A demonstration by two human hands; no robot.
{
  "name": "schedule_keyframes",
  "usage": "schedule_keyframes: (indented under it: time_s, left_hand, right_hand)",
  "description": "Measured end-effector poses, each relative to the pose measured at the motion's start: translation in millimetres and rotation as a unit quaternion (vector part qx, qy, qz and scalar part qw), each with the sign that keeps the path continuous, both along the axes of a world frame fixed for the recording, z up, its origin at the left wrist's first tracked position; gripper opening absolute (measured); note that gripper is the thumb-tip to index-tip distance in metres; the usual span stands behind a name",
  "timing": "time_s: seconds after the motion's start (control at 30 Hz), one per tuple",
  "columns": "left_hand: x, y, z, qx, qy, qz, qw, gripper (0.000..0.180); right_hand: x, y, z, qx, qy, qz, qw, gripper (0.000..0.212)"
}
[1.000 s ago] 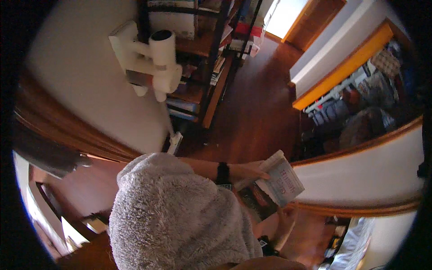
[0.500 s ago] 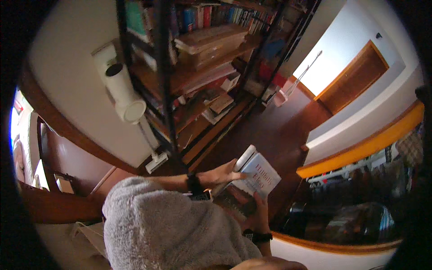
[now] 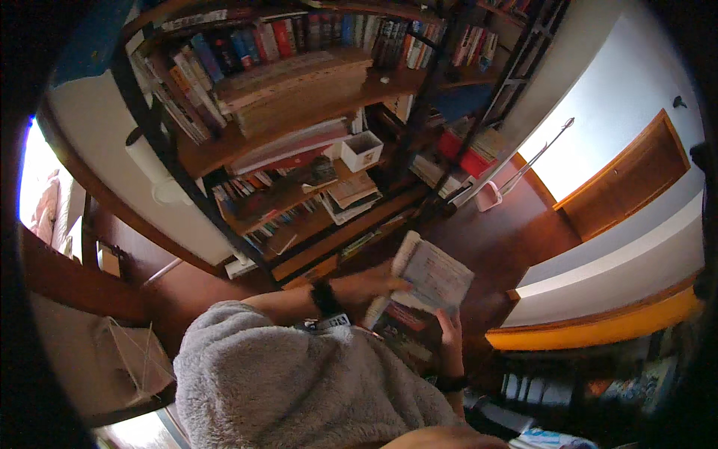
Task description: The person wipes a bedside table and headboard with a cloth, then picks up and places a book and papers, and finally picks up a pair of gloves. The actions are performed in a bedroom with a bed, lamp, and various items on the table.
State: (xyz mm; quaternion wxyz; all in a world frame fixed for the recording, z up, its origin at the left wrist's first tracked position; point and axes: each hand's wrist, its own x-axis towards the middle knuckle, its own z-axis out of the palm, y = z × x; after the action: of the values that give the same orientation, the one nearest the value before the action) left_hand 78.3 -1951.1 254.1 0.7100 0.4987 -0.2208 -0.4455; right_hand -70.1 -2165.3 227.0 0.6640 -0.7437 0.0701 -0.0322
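Note:
A book (image 3: pixel 441 271) with a pale upper cover and a dark lower part is held tilted in front of me, over the floor. My left hand (image 3: pixel 378 286) grips its left edge, the thumb lying on the cover. On the lower right side, my right hand (image 3: pixel 449 338) holds the book, with its fingers partly hidden beneath. A thick pale edge shows along the book's left; whether a second book lies under it I cannot tell. Both wrists wear dark bands. The cover is blurred.
Ahead stands a dark-framed bookshelf (image 3: pixel 299 101) packed with books, with a small white box (image 3: pixel 361 151) on a lower shelf. A white cylindrical appliance (image 3: pixel 149 161) is at its left. A pink long-handled dustpan (image 3: pixel 489 196) stands far right, near a wooden door (image 3: pixel 636 168).
My view has shifted, bringing more of the bookshelf in. Both hands keep hold of the book; its cover now looks more blurred. The right thumb is more stretched over the cover.

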Motion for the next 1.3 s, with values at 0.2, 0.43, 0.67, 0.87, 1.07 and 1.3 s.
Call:
schedule_keyframes:
  time_s: [0.2,0.43,0.67,0.87,1.07,1.3]
  left_hand:
    - [36,-66,23,0.033,-0.001,0.096,0.995,0.069]
    - [76,-102,29,-0.006,0.031,0.205,0.978,0.074]
    - [157,-117,91,0.045,-0.184,0.241,0.952,0.088]
    - [202,-141,134,-0.067,-0.148,0.132,0.978,0.095]
    - [227,-163,139,-0.098,-0.251,0.152,0.951,0.086]
    - [178,-112,104,0.069,-0.19,0.271,0.941,0.072]
  right_hand:
    - [87,-106,-11,0.27,0.06,0.102,0.956,0.055]
    - [192,-143,36,0.242,0.098,0.18,0.948,0.055]
    - [266,-156,77,0.387,0.078,0.192,0.898,0.048]
    - [340,-195,90,0.547,0.108,0.178,0.811,0.036]
    - [456,-181,46,0.529,-0.024,0.141,0.836,0.035]
    - [579,-174,110,0.346,-0.262,0.099,0.895,0.031]
